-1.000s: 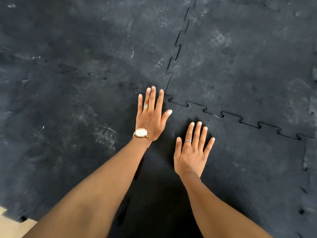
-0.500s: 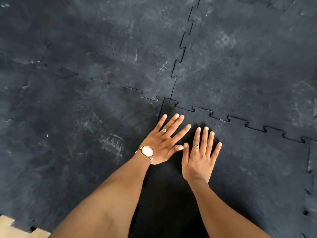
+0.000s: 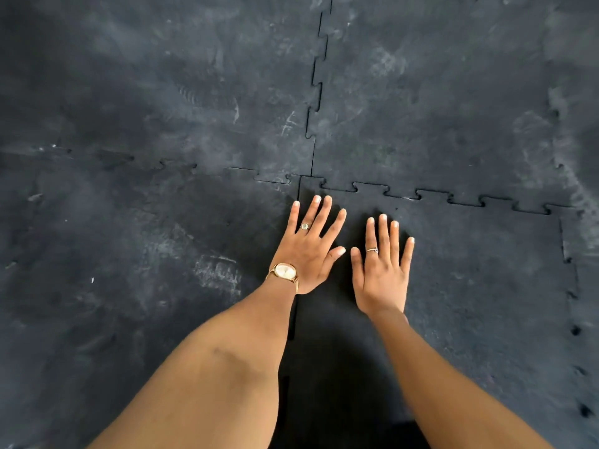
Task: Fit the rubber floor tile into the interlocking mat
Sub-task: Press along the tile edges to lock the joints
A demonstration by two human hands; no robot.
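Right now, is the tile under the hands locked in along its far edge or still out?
Mostly in: the tile's far-edge tabs sit inside the neighbour's notches, though dark gaps outline them. Both hands press flat, left hand, right hand.

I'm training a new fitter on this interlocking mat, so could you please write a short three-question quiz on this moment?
1. True or false: both hands lie flat, palms down, on the rubber floor tile.
2. Which wrist carries the gold wristwatch? A) left B) right
3. Fill in: each hand wears a ____ on one finger.

Key
1. True: the left hand and right hand are spread open near the tile's far left corner.
2. A
3. ring (left hand's ring, right hand's ring).
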